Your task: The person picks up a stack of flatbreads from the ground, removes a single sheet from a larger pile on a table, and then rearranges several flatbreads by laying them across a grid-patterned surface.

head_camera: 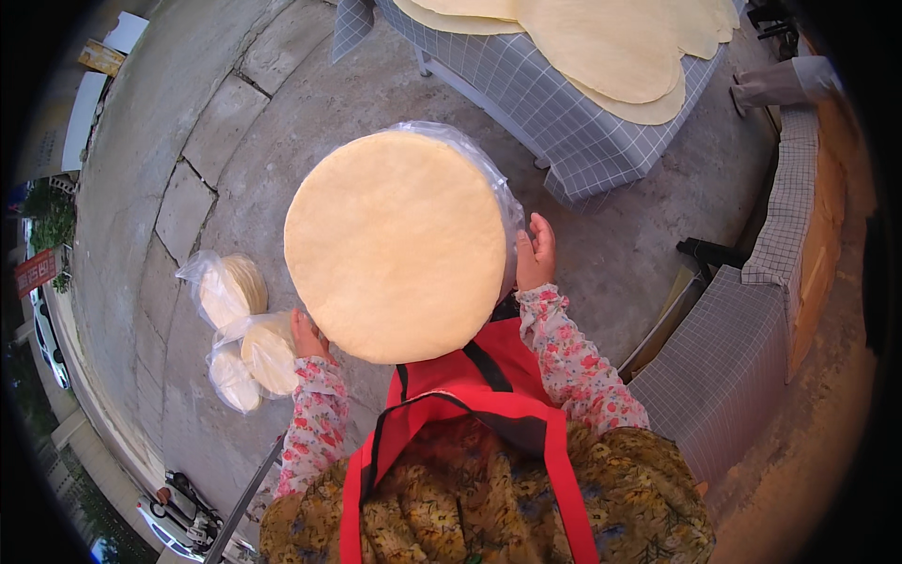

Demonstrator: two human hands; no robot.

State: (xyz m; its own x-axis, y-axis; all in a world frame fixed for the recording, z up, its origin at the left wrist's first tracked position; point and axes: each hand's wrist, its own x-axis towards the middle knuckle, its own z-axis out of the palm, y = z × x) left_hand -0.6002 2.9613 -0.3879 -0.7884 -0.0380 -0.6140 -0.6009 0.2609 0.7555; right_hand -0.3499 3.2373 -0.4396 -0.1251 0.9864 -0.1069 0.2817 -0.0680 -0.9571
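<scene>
A large round of pale flatbread (pixel 398 247) lies flat before me, top face up. Clear plastic wrap (pixel 502 187) shows along its upper right side, and more rounds may be under it. My left hand (pixel 308 337) presses on the lower left edge. Against the plastic on the right side rests my right hand (pixel 535 255), thumb on the wrap and fingers raised. The flatbread sits between both hands. Whatever is beneath it is hidden.
Several bagged stacks of flatbread (pixel 255 352) lie on the concrete floor (pixel 296 106) at left. A table with a grey checked cloth (pixel 514 77) bears large flat rounds (pixel 599 42). Another cloth-covered surface (pixel 719 352) stands at right. A person's leg (pixel 768 84) shows at upper right.
</scene>
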